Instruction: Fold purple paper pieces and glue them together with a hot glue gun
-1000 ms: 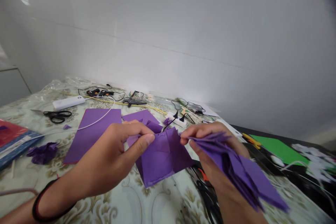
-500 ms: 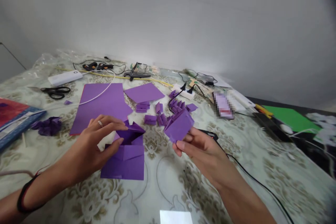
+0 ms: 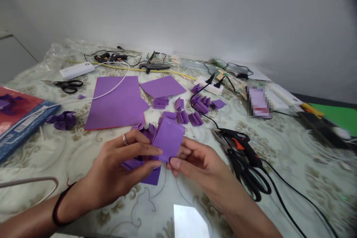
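Bundle of folded purple paper (image 3: pixel 169 138) is sitting just above the worktop (image 3: pixel 92 163), between left hand (image 3: pixel 122 165) and right hand (image 3: pixel 199 160), near the middle of the view. Broad face is tilting toward the camera.

Right: forearm is coming in from the lower right corner, wrist roughly straight, palm turning inward. Thumb is pressing the lower right corner from the front, other fingers curling behind. Nearly closed, and it is holding the bundle.

Left: forearm is angling up from the lower left, dark band (image 3: pixel 61 200) circling the wrist, back of the hand facing the camera. Ring (image 3: pixel 124 140) is showing on one finger. Fingers are half bending and pointing right, thumb running below them, only a small gap at the tips. Tips are touching the bundle's lower left edge; can't tell if they're actually gripping.

Folded purple pieces (image 3: pixel 152 178) are lying behind and under the left hand, partly hidden. Small paper folds (image 3: pixel 201 107) are lying farther back, beyond the bundle. Purple sheet (image 3: pixel 117 100) is lying flat behind the left hand.

Glue gun (image 3: pixel 245 145) is resting right of the right hand, black-handled scissors (image 3: pixel 252 178) lying just beside it, between gun and forearm.
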Demonstrator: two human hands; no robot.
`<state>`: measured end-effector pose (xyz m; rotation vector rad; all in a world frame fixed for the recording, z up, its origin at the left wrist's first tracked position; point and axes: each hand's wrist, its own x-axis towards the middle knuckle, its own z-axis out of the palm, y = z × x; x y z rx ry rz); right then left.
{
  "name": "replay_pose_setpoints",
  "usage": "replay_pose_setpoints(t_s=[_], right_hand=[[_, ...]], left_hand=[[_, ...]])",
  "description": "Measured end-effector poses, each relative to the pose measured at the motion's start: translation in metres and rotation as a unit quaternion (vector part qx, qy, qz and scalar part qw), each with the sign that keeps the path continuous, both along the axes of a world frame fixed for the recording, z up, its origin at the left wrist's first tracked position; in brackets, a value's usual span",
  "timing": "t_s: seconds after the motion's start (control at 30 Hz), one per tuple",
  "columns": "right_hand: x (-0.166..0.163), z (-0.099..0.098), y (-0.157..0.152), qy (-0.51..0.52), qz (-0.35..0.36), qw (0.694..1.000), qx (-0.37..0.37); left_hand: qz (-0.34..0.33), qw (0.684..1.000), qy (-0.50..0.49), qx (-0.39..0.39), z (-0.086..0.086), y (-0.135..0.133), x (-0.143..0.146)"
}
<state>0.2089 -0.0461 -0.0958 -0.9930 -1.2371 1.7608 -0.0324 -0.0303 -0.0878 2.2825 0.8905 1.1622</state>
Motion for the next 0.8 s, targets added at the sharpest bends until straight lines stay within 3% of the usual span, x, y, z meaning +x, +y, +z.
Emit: replay_pose_setpoints(t_s=[0.17,0.27,0.37,0.47,0.53,0.63,0.7,0.8], right_hand=[[-0.009,0.0,-0.001,0.014,-0.028,0.999,-0.011],[-0.011,-0.005,0.0,0.057,-0.03,0.997,-0.041],[-0.01,-0.008,0.001,0.113,0.01,0.99,-0.088],[-0.006,-0.005,0.002,0.063,0.048,0.994,-0.072],[0.0,0.0,0.002,-0.042,-0.003,0.999,-0.006],[0.009,0.008,0.001,-0.156,-0.104,0.977,0.101],[0.012,0.013,0.0,-0.163,-0.089,0.975,0.125],[0.01,0.017,-0.001,-0.138,-0.006,0.986,0.097]], left_hand=[[0.038,0.999,-0.006,-0.022,-0.005,0.0,0.004],[0.046,0.999,0.004,0.012,-0.01,0.002,0.001],[0.017,0.998,0.02,0.054,-0.012,0.006,-0.004],[-0.028,0.998,0.022,0.054,-0.007,0.009,-0.006],[-0.057,0.998,0.002,0.015,-0.004,0.009,-0.005],[-0.082,0.991,-0.022,-0.1,0.0,0.006,-0.002],[-0.088,0.977,-0.028,-0.194,0.002,0.003,0.001],[-0.089,0.948,-0.048,-0.301,0.004,-0.001,0.004]])
